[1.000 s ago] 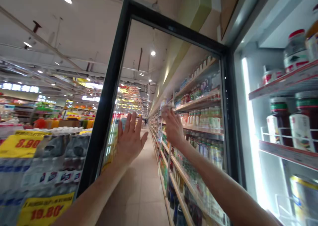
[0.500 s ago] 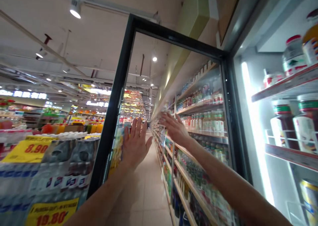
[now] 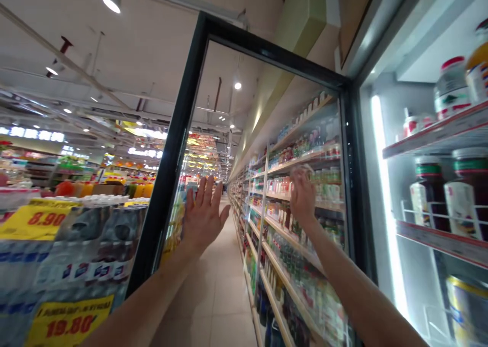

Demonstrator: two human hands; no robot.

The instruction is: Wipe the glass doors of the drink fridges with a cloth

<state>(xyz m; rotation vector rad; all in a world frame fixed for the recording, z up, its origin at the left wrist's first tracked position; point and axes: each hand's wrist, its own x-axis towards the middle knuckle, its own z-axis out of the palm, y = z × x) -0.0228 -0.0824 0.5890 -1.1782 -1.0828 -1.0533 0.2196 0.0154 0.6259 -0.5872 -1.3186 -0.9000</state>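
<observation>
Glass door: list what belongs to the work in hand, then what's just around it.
In the work:
- glass door, standing open
- left hand, spread at the pane
- right hand, also at the pane
- pale thing at that hand, too blurred to name

Just around:
- fridge bottles
- stacked drinks
- yellow price signs
- ceiling light

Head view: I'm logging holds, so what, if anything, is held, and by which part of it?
The right hand seems to have a pale, cloth-like thing in its grip; blur hides which part. The left hand, open, shows nothing held.
</observation>
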